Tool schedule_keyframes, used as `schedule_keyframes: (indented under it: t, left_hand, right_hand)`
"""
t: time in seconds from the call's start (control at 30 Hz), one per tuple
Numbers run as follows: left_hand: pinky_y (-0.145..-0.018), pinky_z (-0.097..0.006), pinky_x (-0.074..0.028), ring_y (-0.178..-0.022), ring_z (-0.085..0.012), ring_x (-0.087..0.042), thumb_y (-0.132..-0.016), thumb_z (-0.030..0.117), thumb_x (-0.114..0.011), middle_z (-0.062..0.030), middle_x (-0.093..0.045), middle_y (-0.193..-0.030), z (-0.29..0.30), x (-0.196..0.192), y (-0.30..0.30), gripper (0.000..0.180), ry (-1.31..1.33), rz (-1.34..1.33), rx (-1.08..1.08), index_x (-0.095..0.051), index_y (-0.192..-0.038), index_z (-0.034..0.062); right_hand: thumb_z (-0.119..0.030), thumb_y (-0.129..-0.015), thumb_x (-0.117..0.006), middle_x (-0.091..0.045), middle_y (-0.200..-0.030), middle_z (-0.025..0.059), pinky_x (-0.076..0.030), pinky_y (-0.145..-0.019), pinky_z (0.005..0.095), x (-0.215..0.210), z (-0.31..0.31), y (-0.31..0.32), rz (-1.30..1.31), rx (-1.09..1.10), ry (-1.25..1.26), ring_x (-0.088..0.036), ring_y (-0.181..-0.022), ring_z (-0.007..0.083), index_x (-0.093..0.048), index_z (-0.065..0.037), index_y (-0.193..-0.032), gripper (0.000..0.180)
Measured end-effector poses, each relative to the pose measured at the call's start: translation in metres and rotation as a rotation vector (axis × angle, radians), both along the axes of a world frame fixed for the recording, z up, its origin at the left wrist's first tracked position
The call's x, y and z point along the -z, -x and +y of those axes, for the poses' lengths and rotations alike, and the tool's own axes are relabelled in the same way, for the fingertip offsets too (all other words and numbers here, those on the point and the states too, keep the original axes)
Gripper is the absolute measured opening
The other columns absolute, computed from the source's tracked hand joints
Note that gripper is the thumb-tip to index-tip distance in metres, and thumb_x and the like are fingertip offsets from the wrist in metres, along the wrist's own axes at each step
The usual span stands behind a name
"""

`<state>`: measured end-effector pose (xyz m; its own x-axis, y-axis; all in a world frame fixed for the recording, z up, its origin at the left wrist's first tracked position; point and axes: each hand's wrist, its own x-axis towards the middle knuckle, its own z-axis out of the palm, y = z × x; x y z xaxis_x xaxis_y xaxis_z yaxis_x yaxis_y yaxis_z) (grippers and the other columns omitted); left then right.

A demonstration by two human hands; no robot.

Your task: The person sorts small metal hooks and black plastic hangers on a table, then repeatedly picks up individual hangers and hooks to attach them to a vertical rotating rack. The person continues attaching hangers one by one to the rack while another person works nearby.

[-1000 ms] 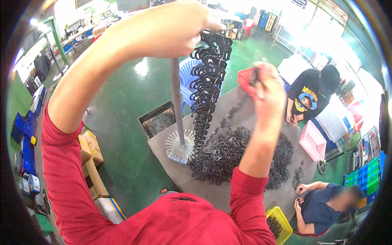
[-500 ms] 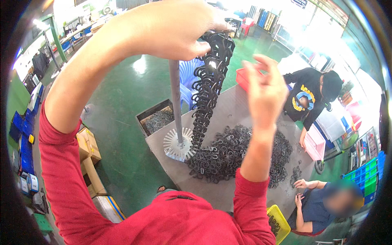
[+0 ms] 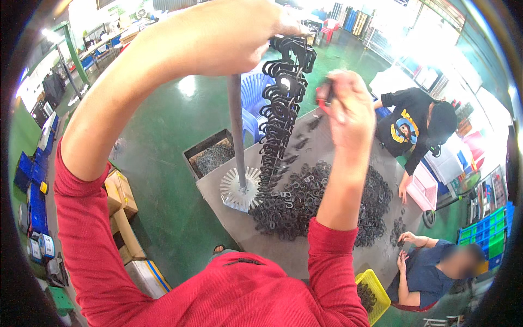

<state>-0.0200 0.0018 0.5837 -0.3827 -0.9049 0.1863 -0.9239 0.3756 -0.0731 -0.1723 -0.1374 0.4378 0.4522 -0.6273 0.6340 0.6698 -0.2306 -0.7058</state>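
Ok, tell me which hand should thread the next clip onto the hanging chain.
Right, probably. The right hand is raised beside the chain with something red in its grip; the left hand is holding the chain's top.

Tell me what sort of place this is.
Likely a factory floor or assembly workshop: a table heaped with small black parts, blue crates stacked at the side, a green painted floor, and other workers sorting at the table.

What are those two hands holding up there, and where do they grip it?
The left hand grips the top of a hanging string of black metal rings; the right hand pinches something small, unclear.
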Motion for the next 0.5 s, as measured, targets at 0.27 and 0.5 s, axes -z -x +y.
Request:
schedule_keyframes:
  t: [0.27, 0.5]
  left_hand:
    - [-0.105, -0.04, -0.037, -0.123, -0.0326, -0.047, -0.081, 0.006, -0.048, -0.0248, -0.047, -0.132, 0.009, 0.007, -0.022, 0.047, 0.128, -0.035, 0.022, -0.046, -0.127, -0.0069]
    - [-0.095, -0.039, -0.044, -0.105, -0.0375, -0.056, -0.08, 0.01, -0.05, -0.0284, -0.057, -0.11, -0.012, 0.011, -0.015, 0.041, 0.175, -0.038, -0.036, -0.052, -0.116, -0.0096]
  right_hand:
    - [-0.024, -0.088, -0.062, -0.064, -0.081, 0.0073, -0.038, -0.049, 0.0209, 0.013, -0.053, 0.129, 0.934, 0.989, 0.16, -0.053, -0.053, 0.0093, -0.064, -0.005, -0.099, 0.023]
    - [-0.026, -0.083, -0.065, -0.065, -0.09, 0.0099, -0.049, -0.07, 0.0349, 0.014, -0.028, 0.035, 0.555, 1.076, 0.407, -0.065, -0.082, 0.0232, -0.062, -0.007, -0.1, 0.026]
